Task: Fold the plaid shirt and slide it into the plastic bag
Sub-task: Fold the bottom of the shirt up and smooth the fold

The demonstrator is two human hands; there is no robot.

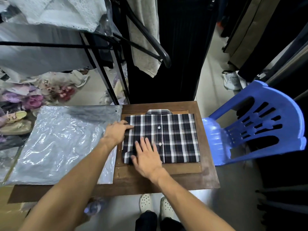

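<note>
A person's white clogs are showing at the bottom edge as two bare forearms are reaching forward over a wooden table. The right hand is lying flat, fingers straight and spread, pressing on the near left part of the shirt, while the left hand is resting at the shirt's left edge, its fingertips laid over the fabric; whether the thumb is tucked under that edge cannot be told. The shirt is sitting on a board on the table, already folded into a neat rectangle, buttons up and collar pointing away from the person, so the folding appears done (perhaps bar a last smoothing). Just left of it, the bag is lying flat, clear and crinkled, its right edge touching the board; which side holds its opening cannot be made out. Nothing of the shirt is inside yet, so the sliding step looks wholly left to do. To the right a blue chair is standing beside the table, and beyond, clothes are hanging from a rack above a heap of garments on the floor.
</note>
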